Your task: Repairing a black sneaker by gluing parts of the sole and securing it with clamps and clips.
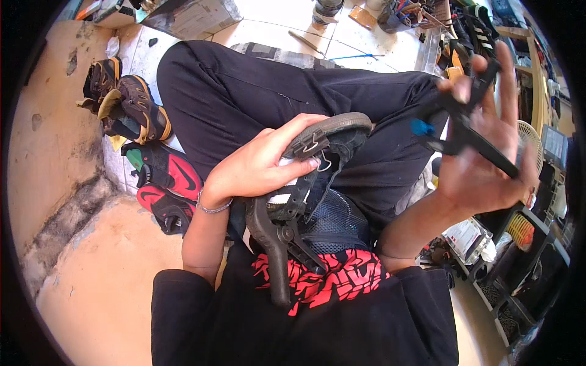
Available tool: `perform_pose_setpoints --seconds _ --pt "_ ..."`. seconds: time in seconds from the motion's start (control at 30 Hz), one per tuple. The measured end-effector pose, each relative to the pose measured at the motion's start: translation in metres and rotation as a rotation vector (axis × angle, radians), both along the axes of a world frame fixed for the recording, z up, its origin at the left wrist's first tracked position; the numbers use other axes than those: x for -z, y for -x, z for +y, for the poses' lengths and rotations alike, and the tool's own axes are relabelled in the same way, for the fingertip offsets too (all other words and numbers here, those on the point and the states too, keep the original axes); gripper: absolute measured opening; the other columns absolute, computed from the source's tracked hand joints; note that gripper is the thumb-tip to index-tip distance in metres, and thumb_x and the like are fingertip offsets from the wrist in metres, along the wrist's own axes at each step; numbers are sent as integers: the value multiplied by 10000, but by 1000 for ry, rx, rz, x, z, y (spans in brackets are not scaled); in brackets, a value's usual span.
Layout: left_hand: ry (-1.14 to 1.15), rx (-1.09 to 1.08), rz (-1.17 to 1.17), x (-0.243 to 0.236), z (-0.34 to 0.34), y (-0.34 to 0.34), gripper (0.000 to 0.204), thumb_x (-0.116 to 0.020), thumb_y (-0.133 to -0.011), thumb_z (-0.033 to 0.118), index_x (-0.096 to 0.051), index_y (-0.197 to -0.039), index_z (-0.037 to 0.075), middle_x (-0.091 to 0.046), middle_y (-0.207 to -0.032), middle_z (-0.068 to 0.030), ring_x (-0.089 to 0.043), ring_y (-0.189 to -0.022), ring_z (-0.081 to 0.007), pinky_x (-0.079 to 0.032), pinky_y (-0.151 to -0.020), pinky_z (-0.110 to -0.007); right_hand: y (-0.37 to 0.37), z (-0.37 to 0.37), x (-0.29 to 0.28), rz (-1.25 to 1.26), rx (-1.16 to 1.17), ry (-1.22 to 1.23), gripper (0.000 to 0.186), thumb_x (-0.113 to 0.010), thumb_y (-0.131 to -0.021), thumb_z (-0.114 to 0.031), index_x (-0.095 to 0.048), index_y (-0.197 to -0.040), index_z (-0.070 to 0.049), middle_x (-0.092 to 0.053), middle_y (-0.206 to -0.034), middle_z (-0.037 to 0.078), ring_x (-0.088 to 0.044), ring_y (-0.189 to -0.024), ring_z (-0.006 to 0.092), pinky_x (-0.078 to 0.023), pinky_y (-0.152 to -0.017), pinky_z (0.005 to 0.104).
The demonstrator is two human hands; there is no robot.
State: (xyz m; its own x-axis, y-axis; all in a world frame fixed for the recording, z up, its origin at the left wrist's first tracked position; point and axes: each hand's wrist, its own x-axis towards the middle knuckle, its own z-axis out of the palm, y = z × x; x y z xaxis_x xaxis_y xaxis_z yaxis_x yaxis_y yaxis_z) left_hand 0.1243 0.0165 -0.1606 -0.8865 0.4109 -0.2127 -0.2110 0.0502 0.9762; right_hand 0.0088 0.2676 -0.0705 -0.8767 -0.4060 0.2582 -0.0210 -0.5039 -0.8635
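head view: left hand (259, 160) gripping striped shoe (345, 141), right hand (485, 137) gripping clamp (465, 117); likely clamping; next needs aligned jaws.

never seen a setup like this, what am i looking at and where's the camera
These are a person's bare hands, not a machine, seen from above by a wide camera worn on the head. The left hand holds a black shoe with white stripes, with a dark clamp at its near end and a black clip by the sole. The right hand holds a black clamp-like tool, blurred. On the tiled floor at left are red-and-black shoes and brown shoes.
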Motion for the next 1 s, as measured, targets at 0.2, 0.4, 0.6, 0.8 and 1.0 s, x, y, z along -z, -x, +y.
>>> perform_pose_setpoints --seconds 0.2,0.4,0.6,0.8,1.0 --pt "-8 -32 -107 8 -4 9 535 -684 -949 102 -473 -1430 3 -680 -1053 -100 -632 -970 -135 -498 -894 -309 5 -33 53 14 567 -69 565 -429 -863 -96 -513 -1371 138 -473 -820 50 -426 -755 168 -385 -742 323" --pt "-19 -34 -148 21 -6 13 526 -685 -958 106 -476 -1428 0 -680 -1073 -101 -625 -992 -126 -494 -903 -304 17 -31 69 -86 296 -577 370 -428 -1044 -237 -629 -1106 68 -400 -680 4 -378 -624 109 -342 -580 272" --pt "-27 -63 -215 27 -14 19 516 -677 -962 88 -477 -1427 -12 -669 -1162 -90 -596 -1082 -118 -472 -966 -298 21 9 125 330 47 -1325 512 -789 -832 -433 -669 -1142 -44 -618 -911 118 -649 -869 292 -519 -755 382" --pt "9 -122 -220 26 -14 9 509 -675 -966 86 -482 -1426 -18 -627 -1264 -90 -555 -1169 -126 -439 -1030 -299 2 23 121 699 -391 -1312 898 -861 -572 -669 -661 -1244 -107 -567 -1068 99 -585 -918 289 -433 -811 390" --pt "78 -186 -180 20 -9 1 499 -675 -965 113 -491 -1412 -10 -660 -1188 -97 -594 -1095 -129 -471 -967 -304 -18 37 118 856 -652 -1582 957 -790 -759 -555 -445 -1520 -87 -577 -1234 111 -581 -1181 295 -334 -1144 522"
